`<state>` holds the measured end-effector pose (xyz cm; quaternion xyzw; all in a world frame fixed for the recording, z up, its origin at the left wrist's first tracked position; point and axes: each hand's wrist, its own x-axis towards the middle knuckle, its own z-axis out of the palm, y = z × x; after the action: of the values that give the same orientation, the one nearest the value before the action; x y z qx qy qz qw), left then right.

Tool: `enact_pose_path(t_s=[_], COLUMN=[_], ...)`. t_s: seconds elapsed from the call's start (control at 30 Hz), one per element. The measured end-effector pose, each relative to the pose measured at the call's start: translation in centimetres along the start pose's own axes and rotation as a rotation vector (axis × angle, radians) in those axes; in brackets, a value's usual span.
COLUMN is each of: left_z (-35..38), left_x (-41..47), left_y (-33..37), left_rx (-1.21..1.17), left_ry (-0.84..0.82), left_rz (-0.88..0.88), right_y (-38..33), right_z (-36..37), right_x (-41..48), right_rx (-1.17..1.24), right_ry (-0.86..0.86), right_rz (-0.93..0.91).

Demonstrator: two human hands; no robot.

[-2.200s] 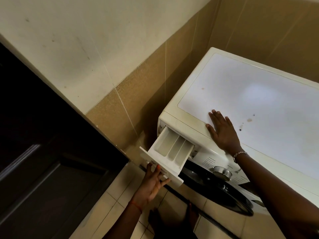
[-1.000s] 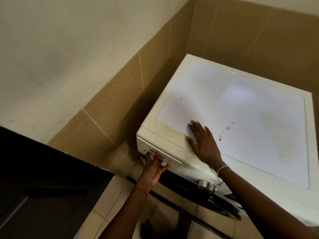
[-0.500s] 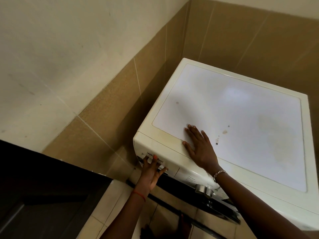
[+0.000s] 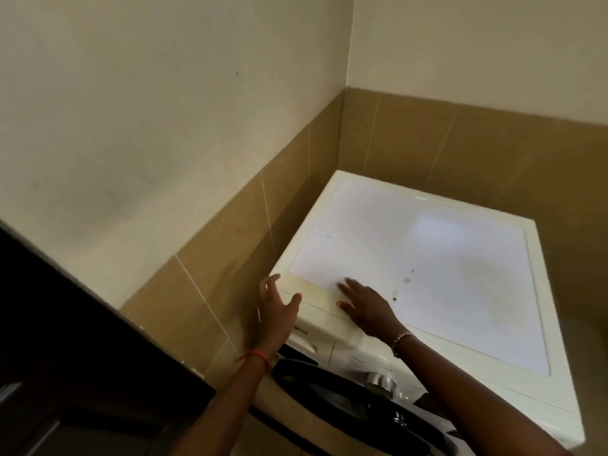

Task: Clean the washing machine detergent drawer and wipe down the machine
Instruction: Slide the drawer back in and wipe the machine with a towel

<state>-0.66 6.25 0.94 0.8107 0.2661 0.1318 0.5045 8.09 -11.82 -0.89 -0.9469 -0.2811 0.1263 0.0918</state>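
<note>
Your right hand (image 4: 365,309) lies flat on the cream box-shaped washing machine (image 4: 444,258); your left hand (image 4: 276,307), fingers spread, holds nothing above its shut white detergent drawer (image 4: 307,334).

top panel (image 4: 444,264): smooth white, glossy enough to throw back a soft patch of light; I note a few brown specks on it.
top rim (image 4: 316,291): cream plastic, smooth, duller than the panel, yellowish.
drawer front (image 4: 312,343): same cream plastic, satin finish.
knob (image 4: 380,380): bright metal look, polished.
door (image 4: 345,399): dark and glossy with highlights; glass or plastic, I cannot tell.
wall tiles (image 4: 230,245): tan, faintly speckled, low sheen, pale grout lines.
painted wall (image 4: 131,110): cream paint, matt, lightly scuffed.
bracelet (image 4: 402,339): metal links, small glints.
thread (image 4: 255,355): red, matt fibre.
dark panel (image 4: 65,324): near-black, dull; too dim for me to name the material.
</note>
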Motion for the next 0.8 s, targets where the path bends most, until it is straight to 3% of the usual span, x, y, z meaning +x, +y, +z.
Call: enact_pose_path(t_s=[0.2, 0.43, 0.6, 0.8], left_z=[-0.6, -0.4, 0.5, 3.1], left_x=[1.3, 0.9, 0.1, -1.8], left_y=[4.1, 5.3, 6.1, 6.9], left_rx=[0.422, 0.714, 0.714, 0.716], left_ry=[-0.095, -0.163, -0.09, -0.21], left_rz=[0.419, 0.629, 0.729, 0.777], right_y=[-0.7, -1.0, -1.0, -0.4], right_z=[-3.5, -5.2, -4.8, -4.7], right_x=[-2.6, -5.5, -8.3, -12.1], right_rx=[0.04, 0.011, 0.005, 0.017], right_ry=[0.15, 0.318, 0.408, 0.437], right_rz=[0.03, 0.097, 0.183, 0.253])
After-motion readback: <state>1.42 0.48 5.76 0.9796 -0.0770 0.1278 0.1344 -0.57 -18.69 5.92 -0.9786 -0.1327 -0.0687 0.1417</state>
